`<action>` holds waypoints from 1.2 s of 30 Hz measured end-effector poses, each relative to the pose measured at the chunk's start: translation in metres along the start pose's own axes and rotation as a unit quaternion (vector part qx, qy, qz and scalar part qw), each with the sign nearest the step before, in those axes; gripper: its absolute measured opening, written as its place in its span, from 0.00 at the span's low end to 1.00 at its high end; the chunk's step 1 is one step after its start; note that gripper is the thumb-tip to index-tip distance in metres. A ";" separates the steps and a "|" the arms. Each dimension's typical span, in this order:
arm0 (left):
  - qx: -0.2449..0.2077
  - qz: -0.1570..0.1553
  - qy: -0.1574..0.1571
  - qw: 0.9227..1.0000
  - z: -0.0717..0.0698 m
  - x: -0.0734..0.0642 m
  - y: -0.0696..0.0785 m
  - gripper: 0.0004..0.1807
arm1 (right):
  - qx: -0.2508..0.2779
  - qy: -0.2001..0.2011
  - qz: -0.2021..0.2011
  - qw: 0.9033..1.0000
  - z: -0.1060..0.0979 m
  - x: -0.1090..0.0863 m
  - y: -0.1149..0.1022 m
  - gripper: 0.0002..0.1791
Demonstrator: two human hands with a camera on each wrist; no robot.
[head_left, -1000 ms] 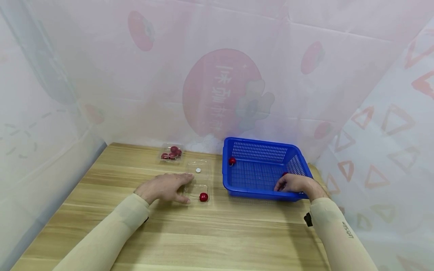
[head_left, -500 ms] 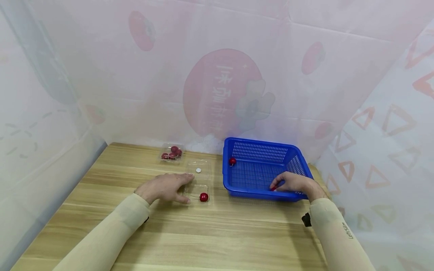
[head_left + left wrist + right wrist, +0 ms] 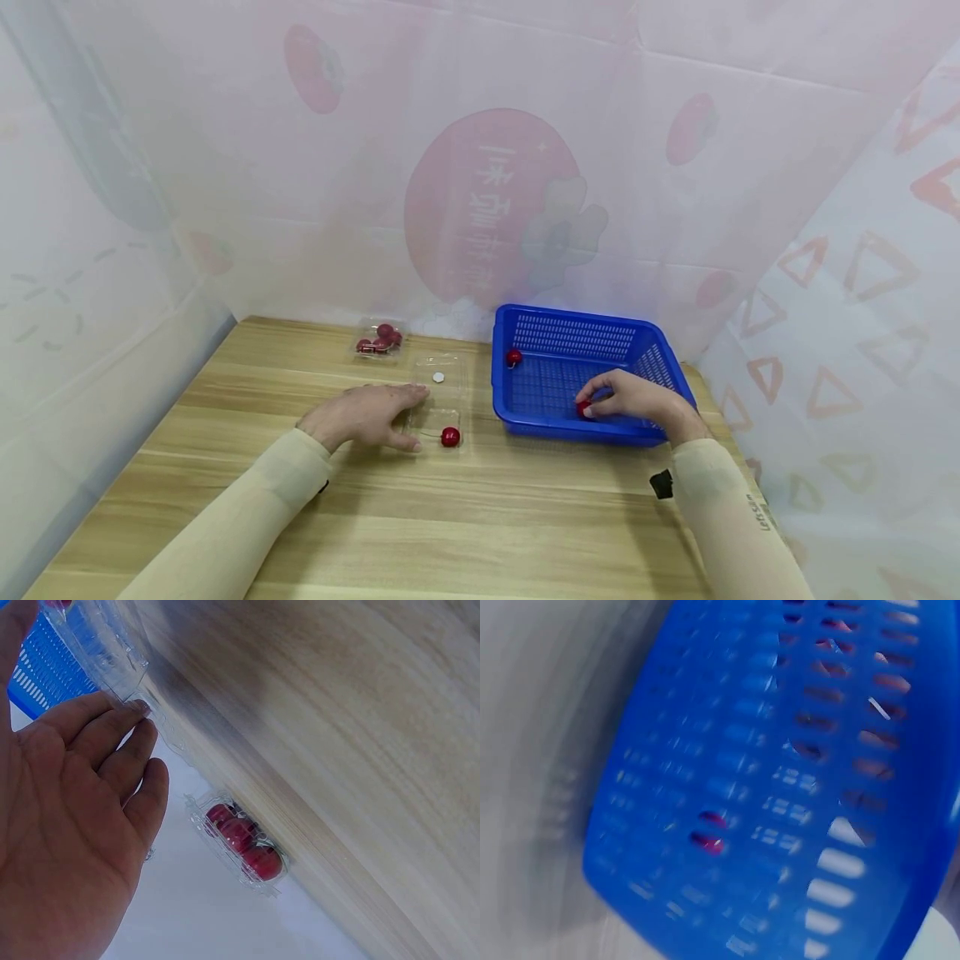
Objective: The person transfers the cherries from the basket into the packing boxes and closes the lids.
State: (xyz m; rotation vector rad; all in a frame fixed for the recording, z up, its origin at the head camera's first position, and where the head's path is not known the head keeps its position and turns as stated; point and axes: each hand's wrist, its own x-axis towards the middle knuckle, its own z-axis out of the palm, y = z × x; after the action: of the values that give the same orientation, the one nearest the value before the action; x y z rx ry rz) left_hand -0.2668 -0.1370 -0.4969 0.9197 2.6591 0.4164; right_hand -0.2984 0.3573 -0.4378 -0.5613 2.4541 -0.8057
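Inside the blue basket (image 3: 592, 431), my right hand (image 3: 633, 398) pinches a red cherry (image 3: 582, 408) between thumb and fingertips, close to the near wall. A second cherry (image 3: 513, 357) lies in the basket's far left corner. My left hand (image 3: 367, 417) rests with fingers extended at the left edge of an opened clear plastic box (image 3: 455, 387). One cherry (image 3: 450, 437) with its stem sits in the near half of that box. In the left wrist view the fingertips of the left hand (image 3: 82, 772) touch the clear plastic. The right wrist view shows mostly the basket's slotted wall (image 3: 727, 750).
A closed clear box (image 3: 236, 844) with several cherries stands at the back left of the wooden table (image 3: 450, 525). The opened box has a round white sticker (image 3: 438, 377) on its far half. A printed curtain (image 3: 337, 167) hangs directly behind the table.
My right hand has moved left inside the basket, picking up a cherry and carrying it along. The left hand has stayed at the opened box.
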 end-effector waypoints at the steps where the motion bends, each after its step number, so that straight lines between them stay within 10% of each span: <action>1: 0.000 0.000 0.000 1.000 0.000 0.000 0.000 0.56 | -0.001 0.003 -0.004 1.000 0.001 0.002 -0.002 0.15; 36: 0.013 -0.001 -0.001 1.000 0.000 0.000 0.001 0.56 | -0.020 0.016 -0.117 0.993 0.028 0.032 -0.107 0.15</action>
State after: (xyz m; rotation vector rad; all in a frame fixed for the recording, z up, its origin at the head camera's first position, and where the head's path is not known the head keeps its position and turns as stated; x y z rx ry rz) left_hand -0.2661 -0.1361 -0.4967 0.9239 2.6697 0.3805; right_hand -0.2837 0.2496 -0.3994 -0.8690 2.4687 -0.8619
